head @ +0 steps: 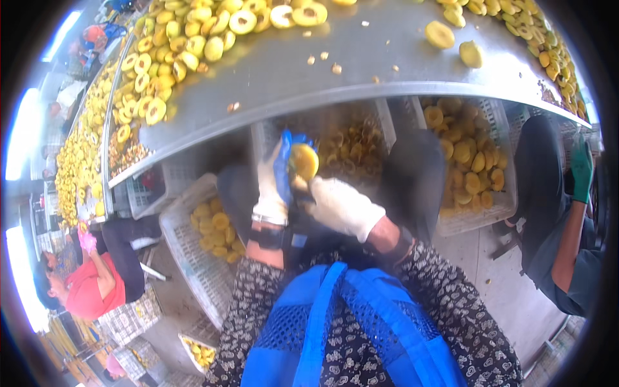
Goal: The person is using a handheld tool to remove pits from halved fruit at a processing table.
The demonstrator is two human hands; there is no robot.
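My left hand, in a white glove with blue covering over the fingers, grips a yellow stone-fruit half, probably peach. Close below the fruit is my right hand, in a white glove with its fingers curled. Blur hides whether those fingers hold a tool. Beneath the fruit, between my knees, a white plastic crate contains brownish-yellow fruit pieces and scraps. Ahead stands a metal table, heaped with fruit halves at its left; some cut faces show dark centres.
Perforated crates of fruit stand at my left and right. A person in a red shirt sits on the left. Rightward, another person's green-gloved hand is at the table edge. Loose fruit halves and small scraps dot the metal.
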